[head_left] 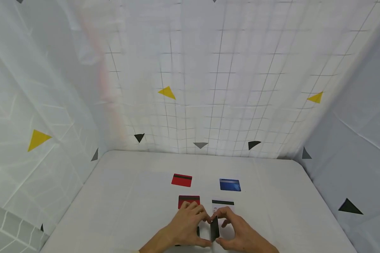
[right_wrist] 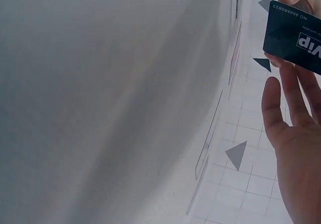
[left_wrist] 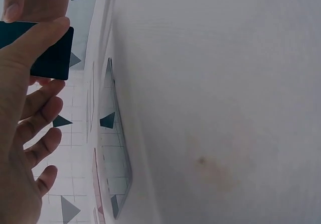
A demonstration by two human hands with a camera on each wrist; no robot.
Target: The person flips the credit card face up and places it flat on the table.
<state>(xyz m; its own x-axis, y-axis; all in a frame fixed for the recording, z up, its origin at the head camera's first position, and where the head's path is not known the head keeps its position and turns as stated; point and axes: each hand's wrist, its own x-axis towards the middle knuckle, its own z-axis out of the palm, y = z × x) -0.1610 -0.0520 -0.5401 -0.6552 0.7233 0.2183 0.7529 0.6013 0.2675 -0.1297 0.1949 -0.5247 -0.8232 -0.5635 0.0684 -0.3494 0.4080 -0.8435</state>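
Observation:
A dark card (head_left: 214,229) stands on edge between my two hands, close over the table. Its face in the right wrist view reads "Vip" (right_wrist: 309,44) with a number line. My left hand (head_left: 190,225) pinches it by its edges, thumb and index finger at opposite edges. My right hand (head_left: 239,230) pinches it too, index finger at the far edge and thumb at the near one. Under the left hand lies another dark card (head_left: 198,231), mostly hidden. A red card (head_left: 188,201) and a white card (head_left: 223,205) with a black stripe lie just beyond the fingers.
Farther back on the white table (head_left: 130,196) lie a red card (head_left: 182,180) and a blue card (head_left: 230,185). Part of a pale card (head_left: 228,230) shows beneath the right hand. White sheeting (head_left: 196,116) with triangles and grid lines surrounds the table at the back and sides.

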